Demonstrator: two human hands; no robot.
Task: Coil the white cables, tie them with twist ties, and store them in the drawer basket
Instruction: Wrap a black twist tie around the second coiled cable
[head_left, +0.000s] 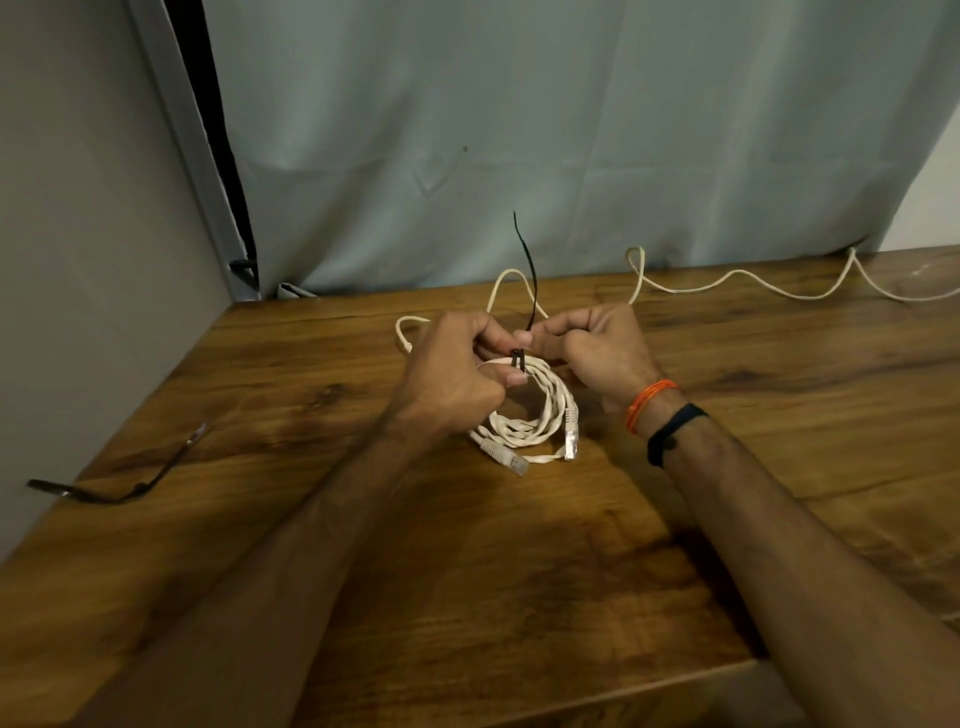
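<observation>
Both hands are up near the middle of the wooden table (519, 571), working on the coiled white cable (540, 415). The left hand (457, 379) has its fingers curled round the top of the coil, thumb and forefinger pinching it right where the black twist tie (525, 270) wraps the bundle. The right hand (597, 348) pinches that tie just above the wrap, and the tie's free end sticks up tall past the fingers. The coil hangs down from the grip with its lower loops and two clear plug ends (570, 439) sitting on the wood

Room-wise: a second white cable (727, 283) snakes loose along the back edge of the table off to the right, close under the grey-green curtain (519, 130), well apart from the hands. Another loop of white cable pokes out behind the hands. A dark strap-like thing (130, 483) lies near the left edge, hard to say what it is. The wall (78, 208) hugs the left side. The near part of the tabletop holds only the forearms, and the front edge shows bottom right. The right wrist has an orange thread band (649, 402) and a black band (670, 431)
</observation>
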